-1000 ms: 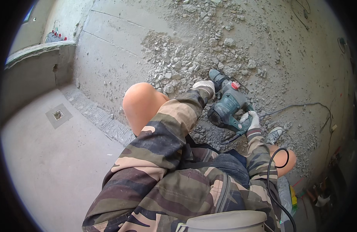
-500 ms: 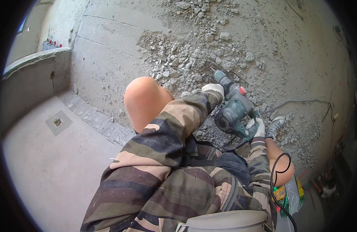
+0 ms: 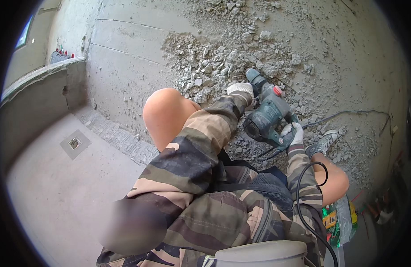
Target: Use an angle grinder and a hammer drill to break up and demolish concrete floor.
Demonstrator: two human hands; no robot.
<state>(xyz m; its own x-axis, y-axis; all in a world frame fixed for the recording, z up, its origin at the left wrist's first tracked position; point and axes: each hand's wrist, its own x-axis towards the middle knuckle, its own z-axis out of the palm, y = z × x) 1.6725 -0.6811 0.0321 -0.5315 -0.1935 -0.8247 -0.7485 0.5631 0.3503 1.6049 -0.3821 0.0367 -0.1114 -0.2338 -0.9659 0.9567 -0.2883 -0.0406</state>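
Observation:
A teal rotary hammer (image 3: 268, 113) with a red knob on its body points away from me over broken concrete. My right hand (image 3: 296, 133), in a white work glove, is closed round its rear handle. Up by the front end, my left hand (image 3: 242, 89), also gloved, grips at the tool's side; its fingers are partly hidden. The tool's nose reaches the grey rubble (image 3: 210, 66), and no bit can be made out beyond it. A black power cord (image 3: 299, 187) loops over my right forearm.
A low wall (image 3: 40, 95) stands at the left beside a smooth floor with a square drain (image 3: 75, 143). At the lower right lie colourful plastic packages (image 3: 336, 220). Another dark cable (image 3: 343, 112) runs along the ground at the right. My bare knees flank the tool.
The rotary hammer and both hands have shifted slightly up and left in view. Its pointed bit, visible before, no longer shows. My right knee has moved a little outward.

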